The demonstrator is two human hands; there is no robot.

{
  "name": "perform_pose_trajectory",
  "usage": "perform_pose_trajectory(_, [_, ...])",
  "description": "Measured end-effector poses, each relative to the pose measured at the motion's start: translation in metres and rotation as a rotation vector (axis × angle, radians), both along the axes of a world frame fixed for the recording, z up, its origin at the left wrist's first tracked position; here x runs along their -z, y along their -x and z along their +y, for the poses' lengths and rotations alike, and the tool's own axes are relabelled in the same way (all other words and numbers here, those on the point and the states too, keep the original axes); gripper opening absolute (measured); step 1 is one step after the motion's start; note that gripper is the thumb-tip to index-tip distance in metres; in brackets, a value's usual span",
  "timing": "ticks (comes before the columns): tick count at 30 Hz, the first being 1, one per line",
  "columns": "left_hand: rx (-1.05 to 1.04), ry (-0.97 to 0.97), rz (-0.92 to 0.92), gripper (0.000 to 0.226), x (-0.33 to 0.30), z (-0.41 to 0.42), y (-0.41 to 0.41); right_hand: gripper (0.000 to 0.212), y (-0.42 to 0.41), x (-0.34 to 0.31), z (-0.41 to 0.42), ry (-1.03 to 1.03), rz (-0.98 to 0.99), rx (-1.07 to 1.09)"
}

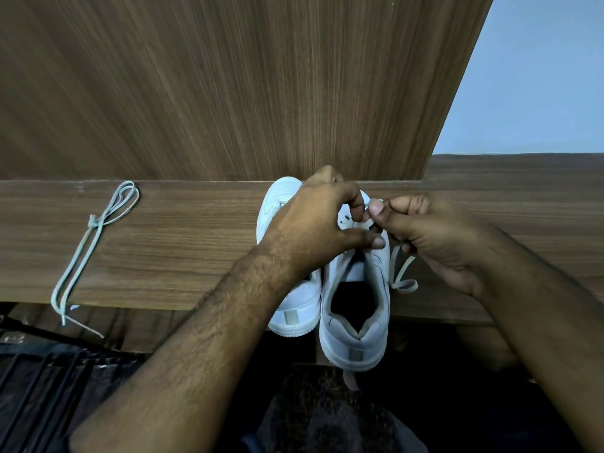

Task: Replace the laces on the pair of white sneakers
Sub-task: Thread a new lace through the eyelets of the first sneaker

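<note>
While both forearms reach in from the near edge and converge over the shoes, my left hand arches above the lacing area of the right sneaker, wrist raised, fingers curled down, thumb stretched rightward along the shoe's upper. Whether these fingers pinch the lace or merely steady the shoe I cannot tell, since the hand hides the contact. My right hand comes in from the right, knuckles up, thumb and forefinger pressed together on the lace at the eyelets, just beside the left fingertips. A loose length of the same lace hangs below this hand and loops onto the wooden shelf just right of the shoe. The right sneaker stands with its heel overhanging the near edge; the left sneaker lies touching it on the left, partly covered by my left wrist. A spare lace, knotted, lies well apart at the left, its ends dangling over the near edge.
</note>
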State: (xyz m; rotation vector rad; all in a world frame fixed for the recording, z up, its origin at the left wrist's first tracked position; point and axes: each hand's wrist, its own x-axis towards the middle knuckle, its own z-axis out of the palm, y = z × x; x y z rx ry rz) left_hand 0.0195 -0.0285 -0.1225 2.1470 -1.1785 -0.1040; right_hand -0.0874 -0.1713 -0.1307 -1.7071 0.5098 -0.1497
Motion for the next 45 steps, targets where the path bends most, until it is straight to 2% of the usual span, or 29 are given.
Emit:
perform_pose_trajectory(3, [0.009,-0.016,-0.005,0.033,0.005,-0.004,0.002,0.032,0.000,0.000,0.001,-0.005,-0.004,0.010])
perform_pose_trajectory(5, [0.069,0.002,0.114,0.032,0.000,-0.001,0.005,0.030,0.000,0.001,0.001,0.000,-0.023,0.038])
perform_pose_trajectory(7, [0.114,0.184,0.469,0.038,-0.013,0.005,0.008,0.030,0.000,0.002,-0.001,0.081,-0.034,0.063])
perform_pose_trajectory(9, [0.140,0.476,0.944,0.036,-0.030,0.009,0.008,0.029,0.000,0.003,-0.003,0.316,0.016,0.081])
perform_pose_trajectory(10, [0.156,0.616,1.106,0.040,-0.037,0.010,0.007,0.029,0.000,0.003,-0.004,0.457,0.071,0.072])
perform_pose_trajectory(11, [0.150,0.700,1.152,0.045,-0.040,0.011,0.004,0.029,0.000,0.003,-0.006,0.555,0.127,0.052])
perform_pose_trajectory(14, [0.010,0.803,1.137,0.053,-0.034,0.009,-0.003,0.036,-0.002,0.007,-0.008,0.644,0.263,-0.016])
perform_pose_trajectory(16, [-0.179,0.615,1.028,0.073,-0.026,0.008,-0.007,0.043,-0.003,0.011,-0.009,0.696,0.352,-0.063])
perform_pose_trajectory(18, [-0.267,0.282,0.788,0.097,-0.015,0.009,-0.011,0.046,-0.004,0.014,-0.010,0.720,0.409,-0.102])
perform_pose_trajectory(19, [-0.288,0.206,0.730,0.097,-0.010,0.009,-0.012,0.047,-0.004,0.015,-0.010,0.727,0.428,-0.108])
perform_pose_trajectory(22, [-0.375,0.326,0.769,0.076,-0.012,0.009,-0.016,0.049,-0.003,0.016,-0.013,0.749,0.488,-0.121])
perform_pose_trajectory(26, [-0.517,0.503,0.720,0.066,-0.015,0.019,-0.030,0.050,-0.003,0.019,-0.013,0.748,0.543,-0.171])
perform_pose_trajectory(28, [-0.573,0.480,0.773,0.058,-0.016,0.019,-0.030,0.049,-0.003,0.019,-0.011,0.628,0.494,-0.165])
perform_pose_trajectory(30, [-0.557,0.410,0.900,0.050,-0.017,0.017,-0.025,0.044,-0.002,0.016,-0.009,0.320,0.406,-0.097])
perform_pose_trajectory(31, [-0.526,0.347,0.915,0.055,-0.015,0.015,-0.023,0.042,-0.001,0.014,-0.008,0.162,0.359,-0.049])
perform_pose_trajectory(33, [-0.440,0.107,0.717,0.066,-0.008,0.013,-0.023,0.035,-0.002,0.009,-0.009,-0.065,0.249,0.054])
perform_pose_trajectory(35, [-0.392,-0.076,0.470,0.058,-0.007,0.012,-0.018,0.030,-0.004,0.005,-0.010,-0.241,0.162,0.127])
perform_pose_trajectory(38, [-0.395,-0.062,0.232,0.036,-0.018,0.012,-0.011,0.026,-0.004,0.002,-0.008,-0.380,0.124,0.141])
perform_pose_trajectory(40, [-0.341,0.032,0.139,0.038,-0.015,0.011,-0.012,0.025,-0.004,0.003,-0.006,-0.401,0.118,0.139])
perform_pose_trajectory(41, [-0.284,0.043,0.200,0.039,-0.014,0.010,-0.012,0.026,-0.005,0.004,-0.006,-0.398,0.115,0.138])
perform_pose_trajectory(43, [-0.167,0.000,0.447,0.039,-0.011,0.008,-0.006,0.026,-0.005,0.005,-0.006,-0.389,0.106,0.129])
perform_pose_trajectory(45, [-0.085,-0.058,0.580,0.044,-0.009,0.006,0.003,0.025,-0.006,0.004,-0.006,-0.374,0.093,0.119])
